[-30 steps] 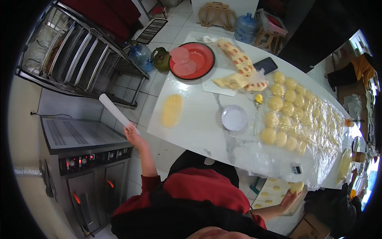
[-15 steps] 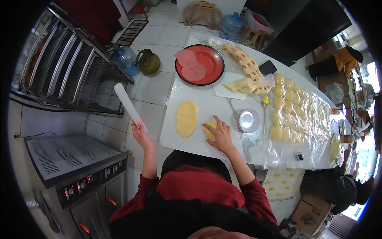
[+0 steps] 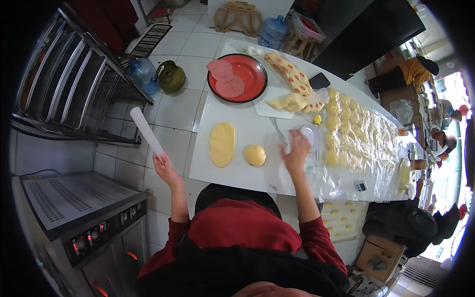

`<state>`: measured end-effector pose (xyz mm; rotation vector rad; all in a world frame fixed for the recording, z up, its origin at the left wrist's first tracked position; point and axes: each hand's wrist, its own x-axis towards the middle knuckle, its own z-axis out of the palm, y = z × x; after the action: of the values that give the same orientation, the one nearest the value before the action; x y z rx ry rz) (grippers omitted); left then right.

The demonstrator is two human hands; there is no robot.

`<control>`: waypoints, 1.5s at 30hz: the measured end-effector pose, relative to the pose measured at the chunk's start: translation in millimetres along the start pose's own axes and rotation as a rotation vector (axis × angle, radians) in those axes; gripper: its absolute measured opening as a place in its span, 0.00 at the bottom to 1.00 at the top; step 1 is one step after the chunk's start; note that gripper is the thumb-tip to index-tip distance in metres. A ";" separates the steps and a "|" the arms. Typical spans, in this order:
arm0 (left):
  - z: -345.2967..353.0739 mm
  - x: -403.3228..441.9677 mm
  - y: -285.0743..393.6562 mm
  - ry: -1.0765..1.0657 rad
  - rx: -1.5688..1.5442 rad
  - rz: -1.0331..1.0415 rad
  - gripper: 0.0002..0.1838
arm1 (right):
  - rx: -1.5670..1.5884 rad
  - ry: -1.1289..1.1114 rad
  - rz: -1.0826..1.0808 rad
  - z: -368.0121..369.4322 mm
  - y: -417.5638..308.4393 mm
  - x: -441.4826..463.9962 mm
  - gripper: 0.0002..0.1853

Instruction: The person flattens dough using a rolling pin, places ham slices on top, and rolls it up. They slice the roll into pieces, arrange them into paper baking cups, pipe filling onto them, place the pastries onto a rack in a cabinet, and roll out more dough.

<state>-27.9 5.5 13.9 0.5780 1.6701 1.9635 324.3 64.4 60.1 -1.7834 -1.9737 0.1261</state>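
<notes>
My left hand (image 3: 166, 168) is closed around the lower end of a white rolling pin (image 3: 146, 129), held up beyond the table's left edge. On the white work surface (image 3: 237, 178) lies a flat oval of yellow dough (image 3: 222, 144). Beside it sits a small round dough piece (image 3: 255, 155), slightly flattened. My right hand (image 3: 297, 152), a little blurred, has its fingers apart at the left side of a round cup (image 3: 313, 134) with pale contents. Part of the cup is hidden behind the fingers; whether they touch it, I cannot tell.
Beyond the dough are a red plate (image 3: 256, 74) with pink meat slices (image 3: 230, 87), a patterned bag (image 3: 292, 74) and a phone (image 3: 319, 81). Plastic-covered dough balls (image 3: 346, 131) and a small timer (image 3: 361, 186) lie right. An oven (image 3: 74, 195) and tray rack (image 3: 74, 84) stand left.
My right hand has lifted off the small dough piece and moved right to the cup. The left hand still grips the rolling pin. The whole view has shifted slightly.
</notes>
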 end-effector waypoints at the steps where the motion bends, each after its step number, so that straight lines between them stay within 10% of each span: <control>1: 0.3 -0.1 -3.0 -0.010 -0.002 -0.010 0.20 | 0.208 -0.083 -0.099 5.4 -12.4 -2.5 0.31; 6: 6.0 -8.2 -6.6 -0.058 0.034 -0.021 0.21 | 0.262 -0.573 -0.281 29.6 -44.0 -8.5 0.32; 15: 31.8 -25.8 -1.0 -0.177 0.187 0.082 0.18 | 0.274 -0.666 -0.202 13.3 -45.5 -6.1 0.40; 18: 45.9 -31.8 -11.1 -0.315 0.453 0.301 0.17 | 0.072 -0.571 -0.241 3.0 -47.2 -19.3 0.49; 22: 77.4 -54.8 20.8 -0.695 0.740 0.639 0.19 | 0.167 0.181 -0.252 -4.4 -36.4 -27.1 0.47; 28: 96.8 -88.6 -0.4 -1.144 0.812 0.768 0.28 | -0.100 -0.222 -0.223 27.4 16.4 -57.8 0.34; 37: 199.9 -40.9 -27.7 -0.870 1.245 0.857 0.34 | -0.092 0.043 -0.082 48.1 11.2 47.8 0.25; 45: 212.0 -21.9 -31.2 -0.882 0.916 0.826 0.10 | 0.074 0.043 -0.117 53.7 22.7 69.6 0.13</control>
<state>121.3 160.7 16.9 2.3333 1.7055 0.8335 320.6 147.6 23.7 -1.6078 -2.0104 0.1202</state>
